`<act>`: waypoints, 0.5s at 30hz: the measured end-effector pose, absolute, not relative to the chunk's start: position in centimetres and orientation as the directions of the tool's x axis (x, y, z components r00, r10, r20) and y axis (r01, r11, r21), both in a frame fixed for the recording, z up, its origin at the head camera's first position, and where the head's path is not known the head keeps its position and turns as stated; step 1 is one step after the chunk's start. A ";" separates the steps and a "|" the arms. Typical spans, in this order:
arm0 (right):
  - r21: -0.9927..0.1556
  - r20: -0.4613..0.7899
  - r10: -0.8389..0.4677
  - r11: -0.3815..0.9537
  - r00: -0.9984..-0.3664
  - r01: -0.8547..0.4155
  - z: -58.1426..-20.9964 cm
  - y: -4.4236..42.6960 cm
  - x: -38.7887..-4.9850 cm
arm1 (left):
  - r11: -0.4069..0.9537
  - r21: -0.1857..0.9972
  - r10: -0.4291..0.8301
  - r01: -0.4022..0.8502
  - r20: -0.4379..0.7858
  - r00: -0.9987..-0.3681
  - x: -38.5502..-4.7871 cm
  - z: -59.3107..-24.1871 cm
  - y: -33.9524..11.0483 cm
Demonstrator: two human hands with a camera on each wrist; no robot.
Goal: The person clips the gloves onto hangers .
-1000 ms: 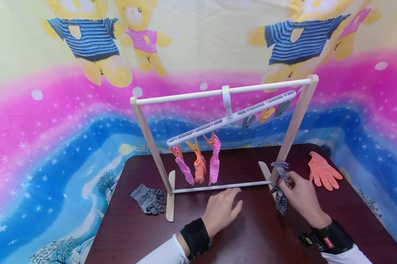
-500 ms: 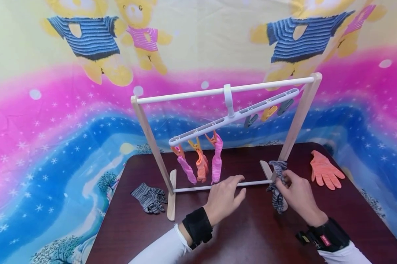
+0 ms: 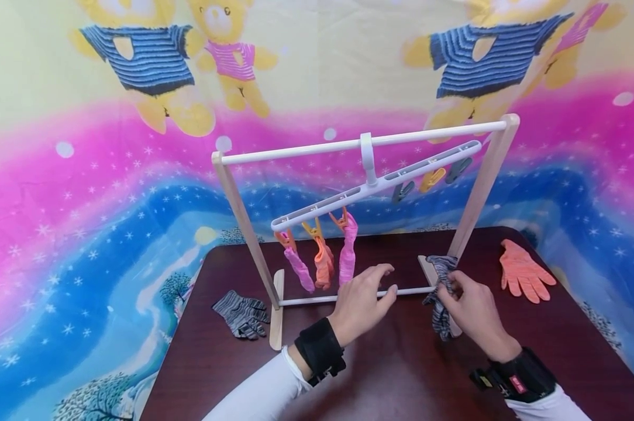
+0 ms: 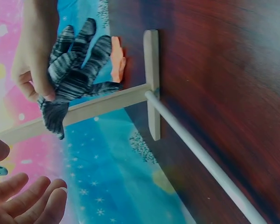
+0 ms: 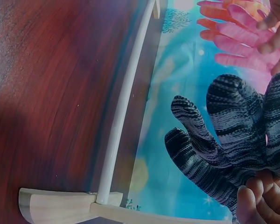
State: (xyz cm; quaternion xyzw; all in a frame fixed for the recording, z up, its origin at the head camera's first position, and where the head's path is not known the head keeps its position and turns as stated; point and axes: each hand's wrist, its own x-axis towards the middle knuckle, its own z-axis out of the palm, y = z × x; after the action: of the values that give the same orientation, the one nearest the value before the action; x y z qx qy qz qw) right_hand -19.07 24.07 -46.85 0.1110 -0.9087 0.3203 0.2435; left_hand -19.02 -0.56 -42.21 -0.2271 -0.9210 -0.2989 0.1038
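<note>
My right hand [image 3: 477, 313] pinches a black-and-grey striped knitted glove [image 3: 440, 318] near its cuff. The glove's fingers dangle beside the rack's right post, and they show large in the right wrist view [image 5: 238, 121]. With relaxed fingers and nothing in its grasp, my left hand [image 3: 360, 307] is raised near the lower white bar [image 3: 417, 292]. A white hanger [image 3: 322, 209] tilts on the rack's top rod, its left end lower. Pink gloves [image 3: 298, 270] and an orange glove [image 3: 324, 266] hang from clothespins on its left half. Unloaded clothespins [image 3: 431, 180] hang on the right half.
Another striped glove [image 3: 241, 314] lies on the dark table [image 3: 390, 374] by the rack's left foot [image 3: 276, 316]. An orange glove [image 3: 524, 270] lies flat at the far right. The rack's wooden posts [image 3: 243, 225] stand on both sides, with a patterned cloth behind.
My left hand has risen and moved a little forward. My right hand keeps holding the striped glove and has shifted slightly left relative to the rack. The view has moved slightly.
</note>
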 end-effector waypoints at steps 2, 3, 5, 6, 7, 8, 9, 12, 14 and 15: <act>-0.526 0.520 -0.046 0.769 -0.853 -0.362 -46.8 23.9 -19.1 | 0.713 0.525 0.342 0.465 0.319 -0.884 -19.2 -41.9 -0.5; -0.526 0.522 -0.048 0.768 -0.852 -0.365 -46.9 23.8 -19.2 | 0.710 0.534 0.335 0.459 0.318 -0.887 -19.3 -41.8 -0.4; -0.523 0.527 -0.048 0.769 -0.849 -0.368 -46.9 23.7 -19.3 | 0.709 0.548 0.324 0.445 0.307 -0.895 -19.5 -41.5 -0.4; -0.522 0.529 -0.046 0.769 -0.847 -0.368 -47.0 23.6 -19.3 | 0.708 0.554 0.321 0.438 0.300 -0.898 -19.7 -41.4 -0.3; -0.522 0.531 -0.045 0.769 -0.846 -0.369 -47.0 23.6 -19.4 | 0.707 0.561 0.320 0.431 0.291 -0.902 -19.8 -41.2 -0.3; -0.521 0.534 -0.045 0.769 -0.845 -0.370 -47.1 23.5 -19.4 | 0.705 0.568 0.318 0.424 0.281 -0.905 -19.9 -41.1 -0.2; -0.521 0.536 -0.047 0.768 -0.843 -0.374 -47.1 23.5 -19.5 | 0.704 0.574 0.317 0.419 0.274 -0.908 -20.1 -40.9 -0.1; -0.516 0.536 -0.056 0.768 -0.842 -0.380 -47.2 23.4 -19.6 | 0.696 0.589 0.311 0.410 0.268 -0.912 -20.4 -40.3 0.0; -0.516 0.535 -0.060 0.767 -0.843 -0.381 -47.2 23.3 -19.7 | 0.699 0.588 0.303 0.408 0.273 -0.913 -20.5 -40.0 0.1; -0.516 0.534 -0.061 0.767 -0.844 -0.382 -47.2 23.3 -19.8 | 0.699 0.586 0.301 0.410 0.279 -0.912 -20.6 -39.9 0.2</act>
State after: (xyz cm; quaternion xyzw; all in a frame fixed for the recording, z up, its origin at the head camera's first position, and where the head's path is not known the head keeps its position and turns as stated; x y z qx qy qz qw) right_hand -19.81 23.30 -47.24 0.1222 -0.9056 0.3187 0.2516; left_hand -20.64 0.16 -39.87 -0.1938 -0.9181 -0.3362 0.0808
